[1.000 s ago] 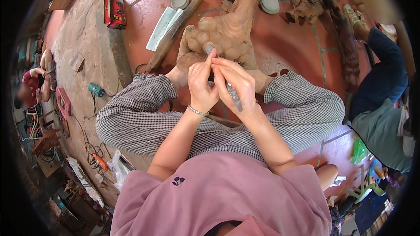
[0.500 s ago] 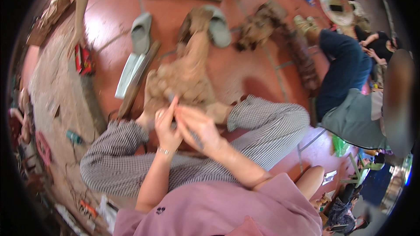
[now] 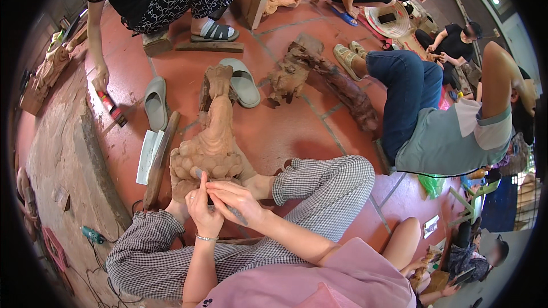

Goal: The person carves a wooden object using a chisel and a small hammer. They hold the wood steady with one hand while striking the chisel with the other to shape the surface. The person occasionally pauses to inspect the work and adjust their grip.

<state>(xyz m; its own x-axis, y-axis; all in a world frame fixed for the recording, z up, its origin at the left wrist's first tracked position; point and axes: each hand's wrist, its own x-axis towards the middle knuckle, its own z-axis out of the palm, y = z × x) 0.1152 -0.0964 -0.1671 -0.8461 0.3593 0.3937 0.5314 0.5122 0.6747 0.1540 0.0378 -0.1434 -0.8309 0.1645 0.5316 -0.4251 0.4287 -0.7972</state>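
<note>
A carved wooden figure (image 3: 211, 131) lies in front of me, its base of rounded petals towards me, between my feet. Both hands are closed around a slim grey hand tool (image 3: 198, 172); its flat tip touches or sits just over the petals. My left hand (image 3: 204, 208) grips the tool near the tip, with one finger stretched along it. From the right, my right hand (image 3: 237, 197) closes on the shaft, and the grey rear end sticks out below the palm. The tool's middle is hidden by my fingers, so its exact kind cannot be made out.
Grey slippers (image 3: 155, 105), a wooden stick (image 3: 161, 162) and a white paper (image 3: 149, 157) surround the carving. A stone slab (image 3: 80, 154) lies left, with a green power tool (image 3: 93, 234). Another person's hand (image 3: 100, 78) meets a red-and-black object (image 3: 112, 109). A gnarled wood piece (image 3: 325, 74) lies beyond.
My view has shifted, showing more of the far floor and people. The other person's hand at left now reaches the red-and-black object. My hands keep their grip on the tool at the petals.
</note>
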